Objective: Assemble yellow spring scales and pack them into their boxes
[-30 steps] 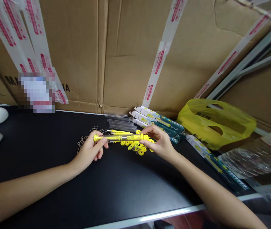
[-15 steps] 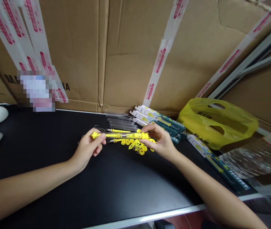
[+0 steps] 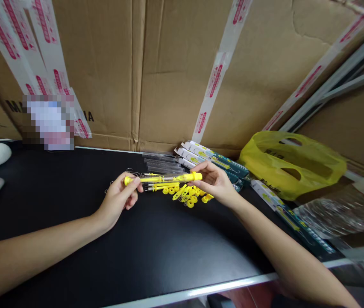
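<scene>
Hold the slim clear plastic tube with yellow fittings with its right end slightly higher than half a second ago, and with more clear length showing beside that yellow end. Face a large brown cardboard box standing behind a flat black tabletop. See on the right a translucent yellow plastic bag and, just left of it, white-and-green printed cartons. Pinch the yellow right end with the bare right hand, thumb against fingertips; grasp the left end in the bare left hand, fingers curled. Have the tube nearly level, between both hands, above the tabletop. Notice behind it thin clear plastic tubes, and lower right, small yellow plastic rings.
</scene>
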A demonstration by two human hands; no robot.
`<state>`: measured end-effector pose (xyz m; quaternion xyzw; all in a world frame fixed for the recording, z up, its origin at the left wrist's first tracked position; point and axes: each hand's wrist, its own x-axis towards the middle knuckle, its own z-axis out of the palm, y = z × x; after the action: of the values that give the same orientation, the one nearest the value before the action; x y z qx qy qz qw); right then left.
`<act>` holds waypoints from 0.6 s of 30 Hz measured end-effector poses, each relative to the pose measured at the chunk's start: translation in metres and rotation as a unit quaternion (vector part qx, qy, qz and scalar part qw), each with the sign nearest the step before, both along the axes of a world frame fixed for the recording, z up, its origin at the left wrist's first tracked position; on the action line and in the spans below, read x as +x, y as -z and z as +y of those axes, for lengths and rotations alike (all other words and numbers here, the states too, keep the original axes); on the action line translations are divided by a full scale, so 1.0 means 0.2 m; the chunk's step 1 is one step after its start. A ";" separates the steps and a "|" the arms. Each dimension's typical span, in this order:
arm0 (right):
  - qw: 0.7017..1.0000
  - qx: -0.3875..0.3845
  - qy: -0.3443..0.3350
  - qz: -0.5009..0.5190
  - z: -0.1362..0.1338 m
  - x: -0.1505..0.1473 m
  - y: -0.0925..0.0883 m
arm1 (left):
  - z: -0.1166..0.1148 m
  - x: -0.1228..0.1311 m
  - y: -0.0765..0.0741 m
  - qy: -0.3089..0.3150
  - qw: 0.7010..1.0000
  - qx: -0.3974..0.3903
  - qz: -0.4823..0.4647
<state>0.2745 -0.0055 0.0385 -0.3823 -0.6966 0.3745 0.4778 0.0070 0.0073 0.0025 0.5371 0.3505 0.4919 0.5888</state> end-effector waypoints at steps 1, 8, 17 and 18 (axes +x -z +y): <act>1.000 -0.004 -0.002 0.005 0.00 0.00 0.00 | 0.00 0.00 0.00 0.000 1.000 0.000 0.001; 0.999 -0.032 -0.038 -0.007 0.01 -0.01 0.01 | 0.00 -0.01 0.00 -0.010 1.000 0.003 0.002; 0.995 -0.055 -0.018 -0.077 -0.01 0.00 0.00 | 0.00 0.00 -0.01 -0.005 1.000 0.004 0.006; 0.995 -0.062 -0.014 -0.079 -0.01 0.00 0.00 | 0.00 0.00 -0.01 -0.004 1.000 0.005 0.006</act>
<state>0.2737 -0.0080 0.0382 -0.4296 -0.7130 0.3920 0.3917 0.0067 0.0070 0.0038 0.5417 0.3535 0.4926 0.5822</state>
